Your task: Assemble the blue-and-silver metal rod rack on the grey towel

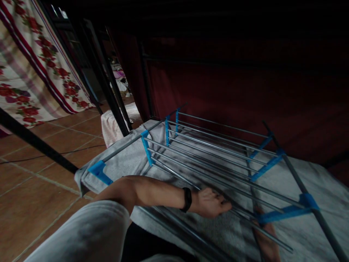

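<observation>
Dim room, tiled floor (32, 189). Rack (212, 153) lay over the towel (300, 233), which was already spread out. Left hand (209, 203) curled on a bar; right hand (268, 240) beneath, grip unclear.

Tiled floor (40, 174) bears what seems a grey towel (131, 160)

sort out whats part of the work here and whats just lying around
In hand: left hand on the drying rack; right hand under its rods; grey towel beneath.

Lying about: floral cloth, striped cloth, floor cable.
</observation>
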The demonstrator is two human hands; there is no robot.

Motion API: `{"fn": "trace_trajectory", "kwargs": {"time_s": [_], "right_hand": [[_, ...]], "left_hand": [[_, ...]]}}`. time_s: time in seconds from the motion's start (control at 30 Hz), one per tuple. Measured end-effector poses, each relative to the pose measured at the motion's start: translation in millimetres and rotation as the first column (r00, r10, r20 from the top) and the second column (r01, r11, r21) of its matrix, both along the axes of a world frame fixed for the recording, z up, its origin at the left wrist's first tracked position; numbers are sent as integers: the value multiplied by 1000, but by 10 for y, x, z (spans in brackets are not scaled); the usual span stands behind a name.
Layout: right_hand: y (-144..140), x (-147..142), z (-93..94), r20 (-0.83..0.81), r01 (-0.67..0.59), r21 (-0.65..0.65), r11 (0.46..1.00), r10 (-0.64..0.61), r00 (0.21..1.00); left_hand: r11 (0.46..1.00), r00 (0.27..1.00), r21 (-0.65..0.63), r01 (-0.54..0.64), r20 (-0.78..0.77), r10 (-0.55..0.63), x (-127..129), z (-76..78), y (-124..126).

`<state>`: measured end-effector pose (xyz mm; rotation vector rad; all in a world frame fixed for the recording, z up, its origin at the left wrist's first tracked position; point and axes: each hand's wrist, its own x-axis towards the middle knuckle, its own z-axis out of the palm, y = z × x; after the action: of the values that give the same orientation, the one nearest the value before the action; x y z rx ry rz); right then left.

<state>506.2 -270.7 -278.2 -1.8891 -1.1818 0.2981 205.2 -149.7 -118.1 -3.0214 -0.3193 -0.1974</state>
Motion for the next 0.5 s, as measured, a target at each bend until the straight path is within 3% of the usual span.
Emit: {"fn": "trace_trajectory", "kwargs": {"time_s": [0.27,0.5], "right_hand": [[-7,67,-116,-133,-16,-19,1000,13,991],[4,84,-126,-101,24,-31,999,-27,995]], "left_hand": [[999,1000,50,19,-7,-19,-91,-78,6],[994,998,86,66,-2,-66,-110,-87,-86]]}}
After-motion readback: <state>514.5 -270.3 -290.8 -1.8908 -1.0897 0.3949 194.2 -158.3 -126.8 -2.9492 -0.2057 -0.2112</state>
